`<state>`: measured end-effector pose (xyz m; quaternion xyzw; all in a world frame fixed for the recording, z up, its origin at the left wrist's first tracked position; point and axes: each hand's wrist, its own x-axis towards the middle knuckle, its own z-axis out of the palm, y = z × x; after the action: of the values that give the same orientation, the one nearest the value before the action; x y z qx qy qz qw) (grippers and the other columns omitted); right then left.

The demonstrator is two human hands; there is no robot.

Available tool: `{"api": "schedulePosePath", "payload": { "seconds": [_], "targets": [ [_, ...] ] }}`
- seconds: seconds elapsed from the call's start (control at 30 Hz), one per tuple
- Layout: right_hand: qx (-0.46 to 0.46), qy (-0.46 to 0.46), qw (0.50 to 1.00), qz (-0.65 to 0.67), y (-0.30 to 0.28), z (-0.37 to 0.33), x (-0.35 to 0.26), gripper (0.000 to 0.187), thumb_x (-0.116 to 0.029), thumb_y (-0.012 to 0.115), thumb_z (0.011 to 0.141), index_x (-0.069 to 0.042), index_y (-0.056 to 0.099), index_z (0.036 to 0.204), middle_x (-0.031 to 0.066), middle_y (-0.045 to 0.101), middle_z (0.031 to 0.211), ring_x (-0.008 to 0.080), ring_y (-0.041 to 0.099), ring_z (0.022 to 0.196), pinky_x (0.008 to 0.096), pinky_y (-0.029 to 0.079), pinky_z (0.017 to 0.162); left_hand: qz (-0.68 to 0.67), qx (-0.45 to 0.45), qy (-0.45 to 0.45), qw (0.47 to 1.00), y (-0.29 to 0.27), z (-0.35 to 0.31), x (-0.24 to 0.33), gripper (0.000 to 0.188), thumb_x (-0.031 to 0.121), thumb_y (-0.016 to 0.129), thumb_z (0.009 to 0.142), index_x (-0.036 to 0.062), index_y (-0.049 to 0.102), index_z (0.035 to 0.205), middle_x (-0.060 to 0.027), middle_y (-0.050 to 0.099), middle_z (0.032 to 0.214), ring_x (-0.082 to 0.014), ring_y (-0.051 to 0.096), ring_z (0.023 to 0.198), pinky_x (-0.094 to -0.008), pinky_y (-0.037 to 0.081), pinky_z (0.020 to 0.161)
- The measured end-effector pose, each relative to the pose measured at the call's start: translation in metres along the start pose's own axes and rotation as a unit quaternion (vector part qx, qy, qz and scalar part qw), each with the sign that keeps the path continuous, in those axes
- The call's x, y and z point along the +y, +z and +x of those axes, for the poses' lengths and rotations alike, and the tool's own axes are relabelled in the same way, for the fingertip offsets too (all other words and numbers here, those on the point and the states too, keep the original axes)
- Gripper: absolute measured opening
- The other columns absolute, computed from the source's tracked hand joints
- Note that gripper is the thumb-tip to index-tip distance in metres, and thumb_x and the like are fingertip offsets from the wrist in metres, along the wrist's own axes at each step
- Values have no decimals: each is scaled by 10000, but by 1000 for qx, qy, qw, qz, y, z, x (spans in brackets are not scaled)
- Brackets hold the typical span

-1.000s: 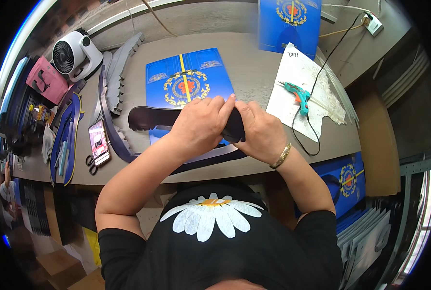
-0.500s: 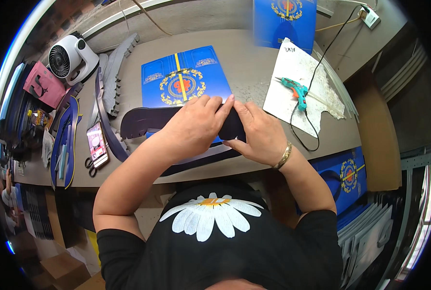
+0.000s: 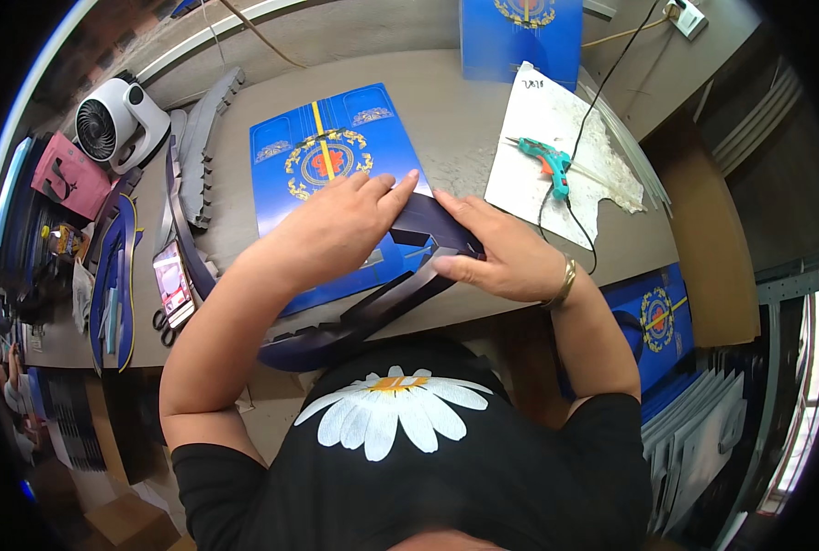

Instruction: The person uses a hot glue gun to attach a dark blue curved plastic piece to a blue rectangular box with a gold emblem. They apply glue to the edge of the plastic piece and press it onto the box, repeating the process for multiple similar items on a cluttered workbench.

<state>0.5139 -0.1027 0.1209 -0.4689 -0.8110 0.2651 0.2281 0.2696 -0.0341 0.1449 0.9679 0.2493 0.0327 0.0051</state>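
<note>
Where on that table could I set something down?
The widest patch of table lies between the flat blue panel and the white board; a narrower one runs between that panel and the grey toothed strip. The left end is crowded with fan, pink bag, phone and scissors, and the front middle with the left hand, right hand and dark curved piece.

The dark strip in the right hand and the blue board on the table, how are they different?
The dark strip is long, narrow and bent, while the blue board is wide and flat. The strip looks plain; the board has a yellow and red design. The right hand grips the strip, while the board lies on the table. Both look bluish.
</note>
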Motion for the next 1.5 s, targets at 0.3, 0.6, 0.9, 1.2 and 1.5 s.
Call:
{"api": "schedulePosePath", "payload": {
  "seconds": [0.3,0.6,0.9,1.2,1.5],
  "targets": [
    [70,-12,994,-80,6,-3,-8,714,-252,725,859,29,411,1436,207,560,1081,375,649,871,433,535,747,-57,9,6,998,-10,4,-1,764,262,765,810,101,438,1480,-165,573,1224,-345,606,1052,-416,505,908],
    [116,20,985,-130,19,2,-3,687,-229,739,849,20,441,1415,195,565,1085,363,649,909,403,553,739,24,20,-19,999,-5,13,5,695,335,768,809,122,525,1424,-133,610,1105,-310,626,982,-396,523,848],
    [13,-82,996,32,-21,-17,5,707,-127,715,888,48,374,1482,223,567,1156,333,611,1021,358,501,898,42,51,-1,998,-14,6,9,725,321,792,776,131,525,1423,-121,603,1120,-301,605,1010,-402,515,879],
    [80,-12,980,-180,1,-17,-4,681,6,678,816,23,431,1450,217,587,1119,371,643,918,414,532,823,24,54,-12,998,-18,8,8,800,329,797,775,113,462,1469,-144,590,1165,-308,600,1053,-410,500,915],
    [151,-80,964,-204,-31,-24,6,657,-4,676,837,-19,447,1452,192,593,1143,359,636,950,401,540,791,-250,-75,-167,951,-29,-24,-18,910,261,852,697,78,443,1488,-253,624,1268,-402,612,1134,-412,473,973]
  ]
}}
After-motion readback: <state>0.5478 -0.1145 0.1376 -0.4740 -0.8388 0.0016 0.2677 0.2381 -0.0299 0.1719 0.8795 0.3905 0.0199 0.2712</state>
